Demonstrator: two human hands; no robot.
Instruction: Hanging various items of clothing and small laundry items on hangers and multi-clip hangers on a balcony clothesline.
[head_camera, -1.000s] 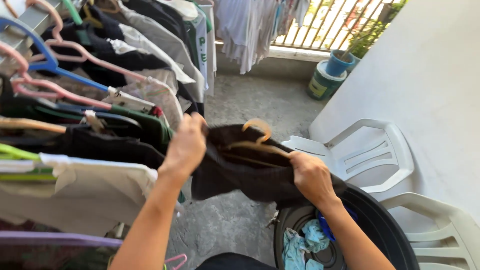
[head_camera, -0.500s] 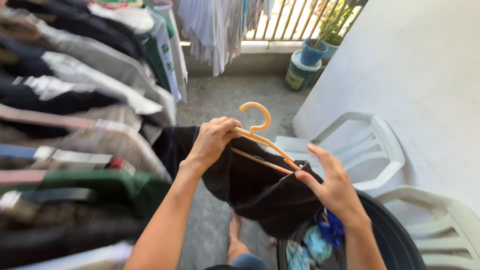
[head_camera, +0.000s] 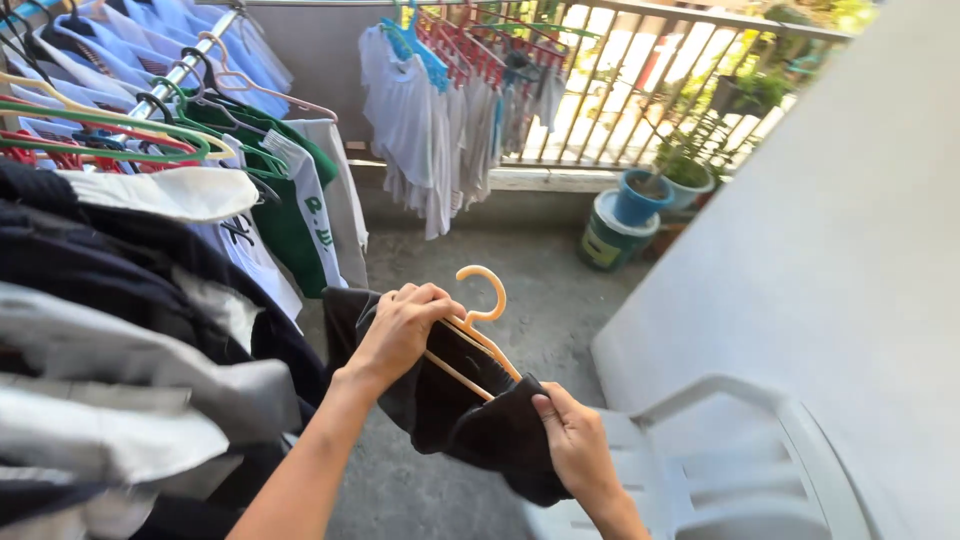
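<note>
Black, soft cloth is what fills both my hands: a dark black garment (head_camera: 470, 415) draped over a pale orange plastic hanger (head_camera: 478, 330) with a curled hook. My left hand (head_camera: 400, 330) is closed around the top of the hanger just below the hook, gripping the plastic and a fold of the cloth together, knuckles up. My right hand (head_camera: 575, 445) is lower and nearer to me, fingers pinched shut on the hanging edge of the garment at the hanger's far shoulder. The garment hangs between my hands, above the grey concrete floor (head_camera: 520, 290) and just beside the white plastic chair (head_camera: 720, 470) at my lower right.

To my left runs a crowded clothes rail (head_camera: 185, 65) of coloured hangers, with a green and white shirt (head_camera: 295, 210) nearest the open floor and dark and grey clothes closer to me. Ahead, white shirts (head_camera: 410, 130) hang on a second line in front of a metal railing (head_camera: 640, 90). A blue plant pot (head_camera: 640, 200) sits on a green and white bucket (head_camera: 610, 240) by the plain white wall (head_camera: 850, 230)
</note>
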